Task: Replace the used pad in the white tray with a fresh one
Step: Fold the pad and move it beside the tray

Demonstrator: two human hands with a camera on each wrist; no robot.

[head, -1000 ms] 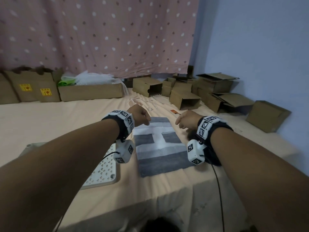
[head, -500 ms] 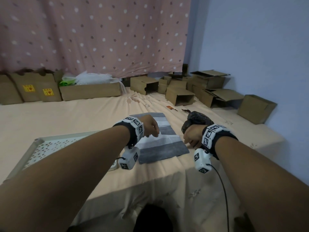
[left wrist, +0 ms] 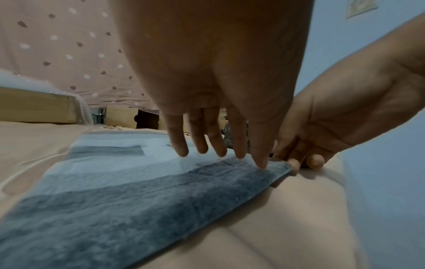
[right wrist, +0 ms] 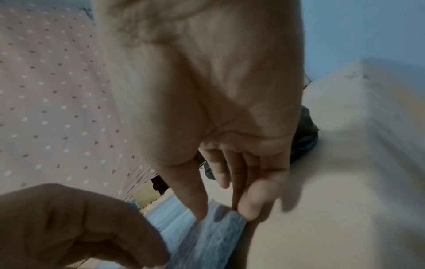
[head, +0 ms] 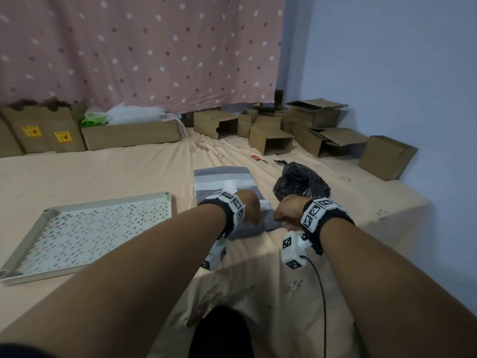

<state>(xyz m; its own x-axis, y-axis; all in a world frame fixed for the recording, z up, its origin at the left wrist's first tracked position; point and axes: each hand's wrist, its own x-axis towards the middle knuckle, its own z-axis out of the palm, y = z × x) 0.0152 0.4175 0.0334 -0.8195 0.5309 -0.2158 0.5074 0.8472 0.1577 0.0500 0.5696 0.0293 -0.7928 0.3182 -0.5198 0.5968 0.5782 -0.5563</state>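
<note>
A grey striped pad (head: 223, 180) lies flat on the peach bedsheet, right of the white perforated tray (head: 108, 205), which holds no pad. My left hand (head: 254, 215) is over the pad's near right part. In the left wrist view its fingers (left wrist: 179, 149) are straight and the tips touch the pad (left wrist: 138, 200). My right hand (head: 282, 220) pinches the pad's near right corner. The right wrist view has the thumb on top of the pad (right wrist: 207, 236) and the fingers (right wrist: 250, 209) at its edge.
A crumpled black plastic bag (head: 302, 182) lies just beyond my right hand. Several open cardboard boxes (head: 271, 143) line the back of the bed and the blue wall on the right. The bed's front edge drops away just below my wrists.
Both hands have come back from the pad's far end to its near right corner. The view has swung left, so more of the tray shows.
</note>
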